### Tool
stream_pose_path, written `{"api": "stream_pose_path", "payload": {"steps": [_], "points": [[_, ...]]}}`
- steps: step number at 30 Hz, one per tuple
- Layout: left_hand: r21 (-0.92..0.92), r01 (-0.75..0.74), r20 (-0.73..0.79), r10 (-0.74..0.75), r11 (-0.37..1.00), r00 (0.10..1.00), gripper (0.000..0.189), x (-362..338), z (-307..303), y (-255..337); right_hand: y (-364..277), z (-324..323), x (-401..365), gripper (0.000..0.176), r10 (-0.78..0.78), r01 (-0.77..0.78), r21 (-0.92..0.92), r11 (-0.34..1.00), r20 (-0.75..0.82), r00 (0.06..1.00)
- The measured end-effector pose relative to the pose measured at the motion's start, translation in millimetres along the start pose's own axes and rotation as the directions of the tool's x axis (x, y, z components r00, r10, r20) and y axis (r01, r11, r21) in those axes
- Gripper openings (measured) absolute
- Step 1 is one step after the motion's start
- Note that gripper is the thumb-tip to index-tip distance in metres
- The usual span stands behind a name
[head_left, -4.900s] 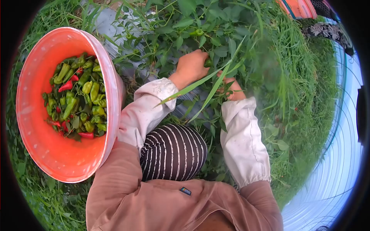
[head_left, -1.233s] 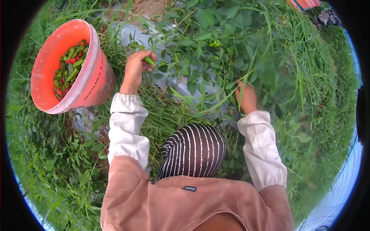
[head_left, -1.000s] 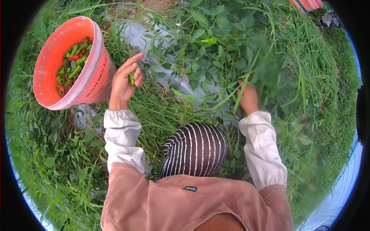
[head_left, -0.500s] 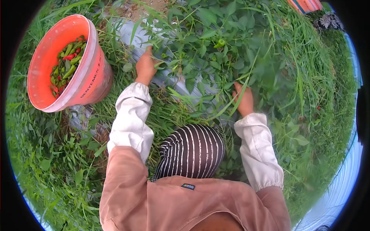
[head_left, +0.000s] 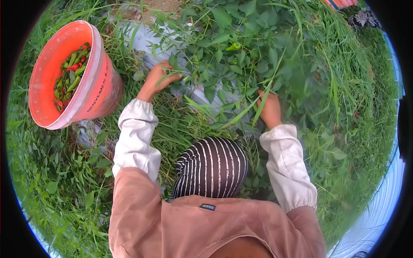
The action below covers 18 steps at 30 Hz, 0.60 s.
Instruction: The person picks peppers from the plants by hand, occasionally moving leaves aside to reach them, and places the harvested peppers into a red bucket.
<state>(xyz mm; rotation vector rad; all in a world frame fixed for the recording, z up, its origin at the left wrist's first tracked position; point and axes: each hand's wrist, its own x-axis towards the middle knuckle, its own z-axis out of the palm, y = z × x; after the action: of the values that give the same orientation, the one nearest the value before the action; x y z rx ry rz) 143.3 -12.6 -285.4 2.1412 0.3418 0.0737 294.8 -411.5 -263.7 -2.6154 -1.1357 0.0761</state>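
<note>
My left hand (head_left: 158, 80) is at the left edge of a leafy pepper plant (head_left: 223, 64), over the silvery plastic sheet (head_left: 150, 45). Its fingers and thumb are apart, with a thin green blade lying across it. My right hand (head_left: 270, 108) reaches into the lower right of the plant; leaves and long grass blades cover its fingertips, so its grip is hidden. A light green pepper (head_left: 234, 47) hangs among the leaves above and between both hands.
An orange bucket (head_left: 97, 84) stands tilted at the left, with green and red peppers (head_left: 74, 73) inside. My knee in striped cloth (head_left: 211, 167) is below the plant. Tall grass (head_left: 344, 86) grows on the right, and a pale blue sheet (head_left: 383, 189) edges that side.
My left hand has shifted slightly down and left, its fingers now turned toward the right. My right hand stays nearly in place. The view has moved a little.
</note>
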Motion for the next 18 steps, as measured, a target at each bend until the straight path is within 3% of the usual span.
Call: {"api": "stream_pose_path", "payload": {"steps": [1, 3, 4, 6, 10, 12, 13, 15, 16, 18], "points": [[0.001, 0.001, 0.001, -0.001, 1.000, 1.000, 0.031, -6, -3, 8, 0, 0, 0, 0.029, 0.000, 0.000, 0.002, 1.000, 0.000, 1.000], [-0.416, 0.312, 0.106, -0.295, 0.854, 0.950, 0.024, -26, -13, 32, -2, -1, 1, 0.026, 0.005, -0.005, 0.031, 1.000, 0.001, 1.000], [-0.414, 0.312, 0.104, -0.296, 0.855, 0.950, 0.024, -35, -12, 35, -4, -2, 2, 0.026, 0.003, -0.003, 0.033, 0.999, -0.001, 1.000], [-0.628, 0.299, -0.008, -0.390, 0.718, 0.921, 0.014, -46, -11, 39, -8, -4, 3, 0.025, 0.044, -0.048, 0.050, 0.998, 0.065, 0.997], [-0.646, 0.341, 0.047, -0.410, 0.683, 0.911, 0.012, -57, -7, 8, -14, -3, 5, 0.024, 0.038, -0.036, 0.091, 0.995, -0.025, 0.999], [-0.555, 0.437, 0.062, -0.489, 0.707, 0.870, 0.013, -65, -4, 3, -15, -3, 5, 0.025, 0.046, -0.044, 0.125, 0.991, -0.018, 0.999], [-0.556, 0.437, 0.063, -0.489, 0.707, 0.870, 0.013, -69, -7, 5, -15, -4, 4, 0.025, 0.047, -0.044, 0.124, 0.991, -0.018, 0.999], [-0.774, 0.432, 0.113, -0.571, 0.462, 0.813, 0.015, -82, -14, 11, -14, -4, 2, 0.025, 0.029, -0.022, 0.128, 0.992, -0.050, 0.998], [-0.774, 0.433, 0.115, -0.571, 0.462, 0.813, 0.015, -90, -13, 10, -12, -3, 1, 0.025, 0.030, -0.024, 0.127, 0.992, -0.049, 0.998], [-0.937, 0.154, -0.092, -0.648, 0.313, 0.756, 0.015, -107, -9, 3, -7, 1, 1, 0.026, 0.009, -0.002, 0.131, 0.991, -0.047, 0.999]]}}
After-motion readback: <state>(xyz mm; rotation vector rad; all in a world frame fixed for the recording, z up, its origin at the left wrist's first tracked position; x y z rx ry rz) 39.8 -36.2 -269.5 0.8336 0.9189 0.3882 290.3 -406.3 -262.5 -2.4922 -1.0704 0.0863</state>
